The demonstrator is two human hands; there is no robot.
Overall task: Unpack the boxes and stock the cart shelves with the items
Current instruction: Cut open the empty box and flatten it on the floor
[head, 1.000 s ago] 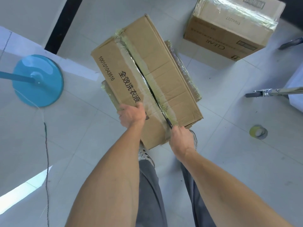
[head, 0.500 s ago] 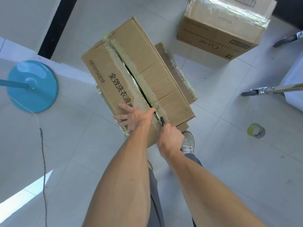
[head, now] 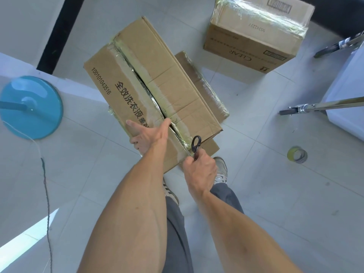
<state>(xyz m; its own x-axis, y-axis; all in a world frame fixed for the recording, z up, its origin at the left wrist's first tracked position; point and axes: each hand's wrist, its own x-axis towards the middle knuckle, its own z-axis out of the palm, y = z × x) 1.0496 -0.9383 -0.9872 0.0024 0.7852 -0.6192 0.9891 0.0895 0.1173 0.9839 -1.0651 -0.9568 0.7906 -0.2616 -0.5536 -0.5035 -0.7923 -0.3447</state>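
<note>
A long cardboard box (head: 167,83) with black printed characters lies on top of another box (head: 204,91) on the floor. Its taped centre seam is slit open along most of its length. My left hand (head: 147,134) presses on the box's near left flap with spread fingers, the thumb at the seam. My right hand (head: 200,170) grips black scissors (head: 196,145) at the near end of the seam, one handle loop sticking up above my fist.
A taped box (head: 254,34) marked CLEAR stands at the back right. A tape roll (head: 297,154) lies on the tiles at right. Metal cart legs with a caster (head: 307,109) reach in from the right. A blue round stand base (head: 29,107) and a cord sit at left.
The scissors have travelled down the seam to the box's near end. My left hand spread flat on the flap, and my right hand drew back toward me.
</note>
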